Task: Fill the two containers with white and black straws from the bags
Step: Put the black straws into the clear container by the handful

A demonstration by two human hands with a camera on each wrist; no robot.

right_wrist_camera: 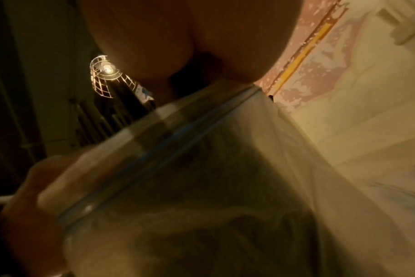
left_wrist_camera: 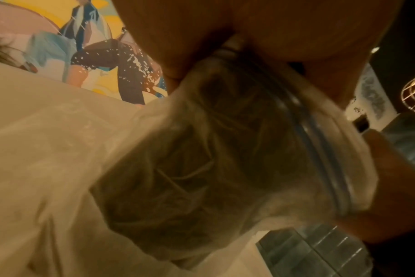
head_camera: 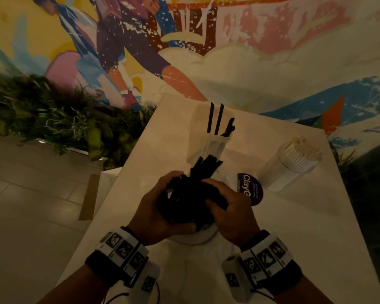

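Over the middle of the white table [head_camera: 294, 227], both hands grip one bundle of black straws [head_camera: 191, 189]. My left hand [head_camera: 160, 209] wraps its left side and my right hand [head_camera: 230, 207] its right side. The straw tips fan out towards a clear container [head_camera: 208, 148] just beyond, which holds a few upright black straws [head_camera: 217, 119]. A second clear container [head_camera: 290, 167], packed with white straws, stands to the right. A clear zip bag [left_wrist_camera: 225, 168] hangs blurred under the hands and also shows in the right wrist view as the bag [right_wrist_camera: 201, 187].
A round purple sticker [head_camera: 250, 189] lies on the table between my right hand and the white-straw container. Green plants [head_camera: 53, 119] line the floor to the left. A painted mural wall [head_camera: 228, 51] rises behind the table, whose left edge drops to a tiled floor.
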